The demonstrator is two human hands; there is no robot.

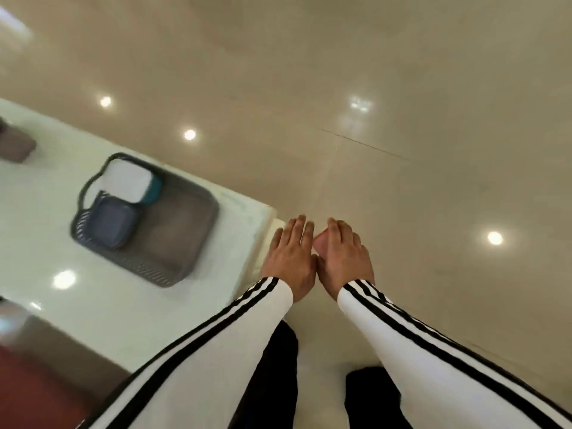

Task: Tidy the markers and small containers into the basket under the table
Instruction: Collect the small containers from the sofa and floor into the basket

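Observation:
A grey slatted basket (182, 243) sits on the white table (46, 230) near its right corner. Inside it lie a white-lidded teal container (130, 179) and a blue container (113, 222), both at the basket's far left end. My left hand (292, 258) and my right hand (343, 258) hang side by side off the table's corner, over the floor, to the right of the basket. Both are palm down with fingers stretched and nothing in them. The thumbs touch. No markers are visible.
A brownish-grey object (15, 144) stands at the table's far left edge. A red-brown surface (40, 388) shows at the bottom left. Glossy beige floor tiles (402, 119) fill the right and top. My dark trouser legs (272, 382) are below the sleeves.

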